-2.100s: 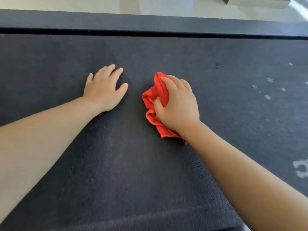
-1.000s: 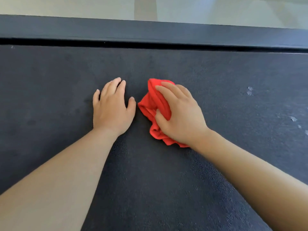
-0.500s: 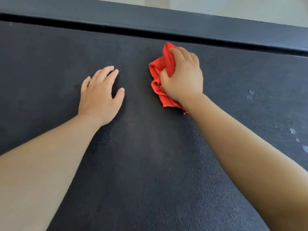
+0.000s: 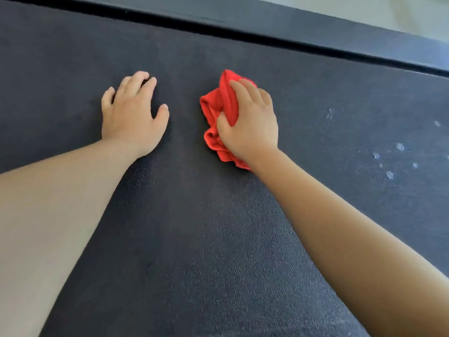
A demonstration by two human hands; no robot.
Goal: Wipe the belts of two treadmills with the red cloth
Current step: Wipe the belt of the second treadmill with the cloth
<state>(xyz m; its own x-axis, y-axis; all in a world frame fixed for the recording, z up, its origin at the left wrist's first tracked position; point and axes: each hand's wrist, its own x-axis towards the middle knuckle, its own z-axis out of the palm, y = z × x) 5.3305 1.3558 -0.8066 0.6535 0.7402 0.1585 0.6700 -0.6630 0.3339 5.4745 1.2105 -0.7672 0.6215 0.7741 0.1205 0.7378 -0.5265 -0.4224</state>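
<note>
A dark textured treadmill belt (image 4: 194, 239) fills most of the view. A crumpled red cloth (image 4: 217, 113) lies on it right of the middle, pressed down under my right hand (image 4: 250, 125), whose fingers and thumb grip its folds. My left hand (image 4: 132, 115) rests flat on the belt a short way to the left of the cloth, palm down, fingers spread, holding nothing. Part of the cloth is hidden beneath my right palm.
The treadmill's smooth dark side rail (image 4: 315, 32) runs along the far edge of the belt, with pale floor (image 4: 388, 13) beyond it. Several small whitish spots (image 4: 388, 164) mark the belt to the right of my right hand.
My right hand has drawn the red cloth back towards me, away from the far rail. My left hand stays planted on the belt. The view has tilted.
</note>
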